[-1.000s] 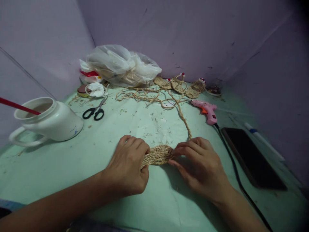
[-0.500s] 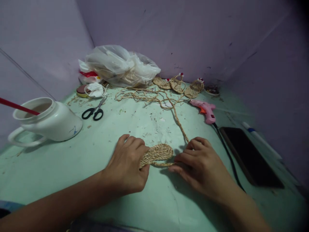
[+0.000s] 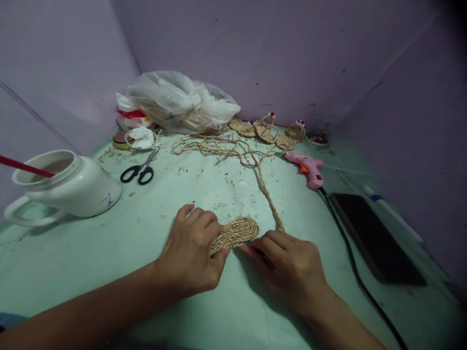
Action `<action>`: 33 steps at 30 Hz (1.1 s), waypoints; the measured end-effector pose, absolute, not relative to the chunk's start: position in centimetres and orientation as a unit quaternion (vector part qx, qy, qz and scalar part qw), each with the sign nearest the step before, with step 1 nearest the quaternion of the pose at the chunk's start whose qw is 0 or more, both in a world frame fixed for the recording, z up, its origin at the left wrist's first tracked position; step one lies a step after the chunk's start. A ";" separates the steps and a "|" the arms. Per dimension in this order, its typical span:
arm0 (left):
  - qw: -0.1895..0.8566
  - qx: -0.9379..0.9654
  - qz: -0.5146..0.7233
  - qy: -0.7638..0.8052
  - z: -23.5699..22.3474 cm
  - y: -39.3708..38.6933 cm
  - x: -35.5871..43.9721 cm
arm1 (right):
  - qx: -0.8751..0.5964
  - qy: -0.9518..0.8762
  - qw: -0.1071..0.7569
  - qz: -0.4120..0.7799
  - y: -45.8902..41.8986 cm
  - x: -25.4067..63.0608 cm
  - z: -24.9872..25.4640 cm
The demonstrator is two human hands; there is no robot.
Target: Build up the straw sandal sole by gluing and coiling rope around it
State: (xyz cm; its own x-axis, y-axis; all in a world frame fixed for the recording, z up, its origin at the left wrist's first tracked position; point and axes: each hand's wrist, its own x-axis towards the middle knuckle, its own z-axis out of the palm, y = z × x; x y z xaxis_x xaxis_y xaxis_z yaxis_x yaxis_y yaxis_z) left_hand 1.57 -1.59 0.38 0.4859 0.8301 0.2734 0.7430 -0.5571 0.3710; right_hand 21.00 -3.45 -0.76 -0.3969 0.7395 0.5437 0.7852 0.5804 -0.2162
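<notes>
A flat, oval sole of coiled braided straw (image 3: 239, 231) is pinched at its left end by my left hand (image 3: 195, 248), with the thumb underneath its near edge. My right hand (image 3: 288, 267) is closed on the braided straw cord (image 3: 268, 197) and presses it close to the sole's near right edge. The fingers cover the stretch of cord they hold. From there the cord runs up the table to a loose tangle (image 3: 211, 145) at the back.
Scissors (image 3: 136, 172) and a white mug (image 3: 80, 187) with a red stick stand left. A pink glue gun (image 3: 308, 167), its black cable, and a phone (image 3: 377, 238) lie right. Behind are a plastic bag (image 3: 182, 99) and small woven slippers (image 3: 290, 136) with beads.
My right hand has moved left and slightly down along the sole's near edge, bringing the cord closer to it. My left hand keeps its grip. The view has shifted slightly.
</notes>
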 end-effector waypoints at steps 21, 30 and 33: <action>0.137 0.869 0.115 0.462 1.3 -1.5 1.0 | -0.520 -0.835 0.167 0.065 -3.8 22.0 1.2; 0.147 0.865 0.113 0.466 1.3 -1.5 1.1 | -0.508 -0.834 0.178 0.122 -3.7 21.9 1.0; 0.148 0.864 0.119 0.466 1.3 -1.5 1.0 | -0.499 -0.842 0.177 0.102 -3.7 21.9 0.9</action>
